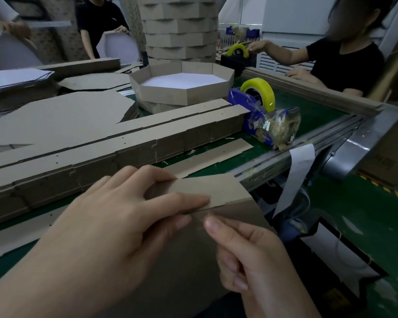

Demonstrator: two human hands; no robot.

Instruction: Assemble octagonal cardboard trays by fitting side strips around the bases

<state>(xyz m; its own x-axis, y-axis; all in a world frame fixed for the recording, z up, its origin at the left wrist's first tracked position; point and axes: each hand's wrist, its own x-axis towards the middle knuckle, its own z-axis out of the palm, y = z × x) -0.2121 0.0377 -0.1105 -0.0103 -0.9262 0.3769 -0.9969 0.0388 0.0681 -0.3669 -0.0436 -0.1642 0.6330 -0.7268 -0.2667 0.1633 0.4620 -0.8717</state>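
Close to me, my left hand (124, 216) pinches the end flap of a brown cardboard side strip (211, 189), fingers on top and thumb beneath. My right hand (246, 255) sits just below it with curled fingers, its thumb pressing the larger brown cardboard piece (193, 260) under the strip. A long stack of side strips (124, 143) runs across the green table. Behind that stack, a finished octagonal tray (184, 92) with a white inside rests on another tray. Flat octagonal bases (62, 118) lie at the left.
A blue tape dispenser (260, 111) with a yellow roll stands right of the strips. A tall tower of finished trays (180, 26) rises at the back. A loose strip (207, 154) lies near the table's metal edge (308, 145). Other people work around the table.
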